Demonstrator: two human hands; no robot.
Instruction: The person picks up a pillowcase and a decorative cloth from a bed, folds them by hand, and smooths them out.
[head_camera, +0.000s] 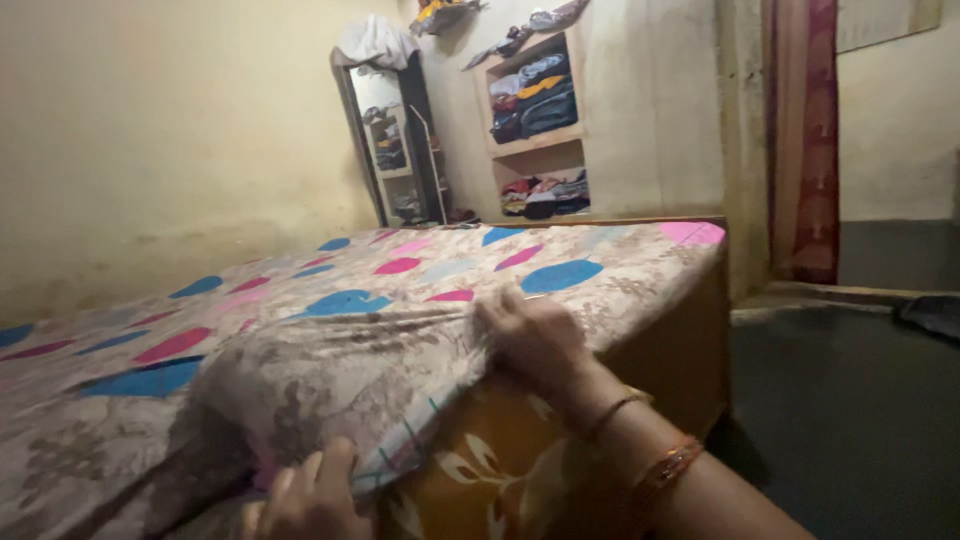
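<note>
A beige bedsheet (420, 270) with blue and pink patches covers a bed. My right hand (535, 335), with bangles at the wrist, presses and grips a bunched fold of the sheet at the bed's near side edge. At the bottom of the view, my left hand (310, 495) holds the sheet's lower hem, fingers curled over it. Between the hands the sheet is lifted, and an orange mattress cover (480, 470) with a white leaf pattern shows beneath.
The bed's wooden frame (680, 350) ends at a dark floor (850, 420) on the right. A leaning mirror (390, 140) and wall shelves (535, 110) with folded clothes stand at the back. A red curtain (805, 140) hangs by a doorway.
</note>
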